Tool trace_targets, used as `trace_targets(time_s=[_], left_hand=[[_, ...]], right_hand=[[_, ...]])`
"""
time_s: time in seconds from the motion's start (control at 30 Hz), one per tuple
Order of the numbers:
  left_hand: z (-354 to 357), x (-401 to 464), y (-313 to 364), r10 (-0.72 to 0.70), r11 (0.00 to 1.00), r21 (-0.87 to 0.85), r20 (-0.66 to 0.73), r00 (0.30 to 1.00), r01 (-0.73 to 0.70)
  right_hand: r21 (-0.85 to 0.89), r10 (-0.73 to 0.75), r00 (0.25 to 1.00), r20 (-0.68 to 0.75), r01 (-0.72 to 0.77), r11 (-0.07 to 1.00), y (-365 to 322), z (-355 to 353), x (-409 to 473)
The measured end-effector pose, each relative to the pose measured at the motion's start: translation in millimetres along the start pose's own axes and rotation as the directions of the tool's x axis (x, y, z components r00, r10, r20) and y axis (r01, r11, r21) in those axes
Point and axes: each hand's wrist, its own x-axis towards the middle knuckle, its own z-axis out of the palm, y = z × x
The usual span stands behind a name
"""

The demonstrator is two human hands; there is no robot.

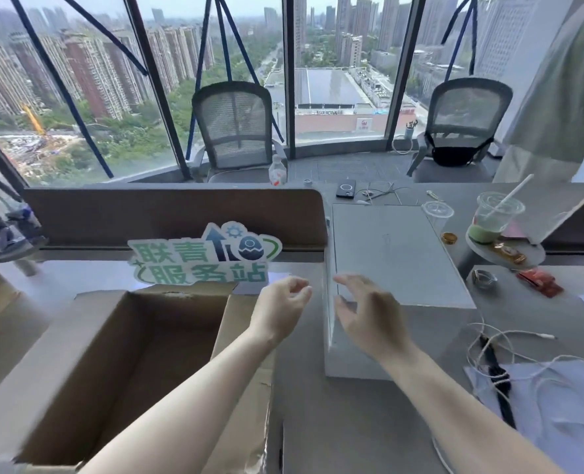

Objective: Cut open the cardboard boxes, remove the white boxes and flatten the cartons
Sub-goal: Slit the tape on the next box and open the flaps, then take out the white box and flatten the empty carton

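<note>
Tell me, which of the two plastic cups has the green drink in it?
The cup with the straw, farther right, on the round tray. It has green drink at the bottom. The other cup, beside the white box, looks empty.

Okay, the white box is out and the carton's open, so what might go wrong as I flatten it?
1. The open carton sits against the standing sign; folding it flat may knock the sign over.
2. The white box lies near the green drink cup; pushing it right may tip the cup.
3. White cables trail by your right hand and may snag.
</note>
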Motion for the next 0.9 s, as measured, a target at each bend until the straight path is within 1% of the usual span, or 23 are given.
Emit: trace_targets(time_s=[0.1,0.23,0.33,0.4,0.47,0.53,0.6,0.67,0.73,0.8,0.9], left_hand=[[-37,-22,-33,0.023,0.997,0.067,-0.002,1.0,-0.022],[-96,-57,-94,0.047,0.98,0.19,0.041,0.998,-0.054],[-145,-84,-151,0.09,0.945,0.306,0.088,0.992,-0.113],[-177,-99,-192,0.12,0.905,0.394,0.131,0.984,-0.162],[-206,-112,-229,0.127,0.836,0.508,0.191,0.973,-0.208],[-231,-122,-259,0.131,0.784,0.568,0.243,0.961,-0.25],[-249,-132,-277,0.148,0.757,0.571,0.325,0.934,-0.318],[-264,-140,-288,0.175,0.742,0.53,0.438,0.882,-0.41],[-277,-144,-297,0.172,0.745,0.483,0.528,0.832,-0.461],[-287,-147,-310,0.225,0.747,0.422,0.568,0.792,-0.514],[-298,-157,-332,0.28,0.698,0.374,0.643,0.713,-0.611]], right_hand=[[-0.002,-0.087,0.996,0.019,0.087,0.996,-31,34,-22],[0.03,-0.117,0.989,0.086,0.114,0.993,-75,81,-57],[0.056,-0.168,0.974,0.154,0.161,0.985,-104,119,-92],[0.059,-0.203,0.957,0.208,0.195,0.979,-122,143,-119],[0.06,-0.229,0.932,0.28,0.221,0.974,-137,164,-146],[0.032,-0.224,0.917,0.332,0.226,0.974,-146,178,-167],[-0.031,-0.211,0.912,0.351,0.236,0.971,-149,183,-185],[-0.103,-0.206,0.909,0.363,0.259,0.96,-151,183,-197],[-0.171,-0.208,0.896,0.394,0.293,0.941,-153,181,-202],[-0.219,-0.182,0.889,0.419,0.293,0.931,-155,181,-201],[-0.239,-0.167,0.891,0.422,0.287,0.928,-155,183,-202]])
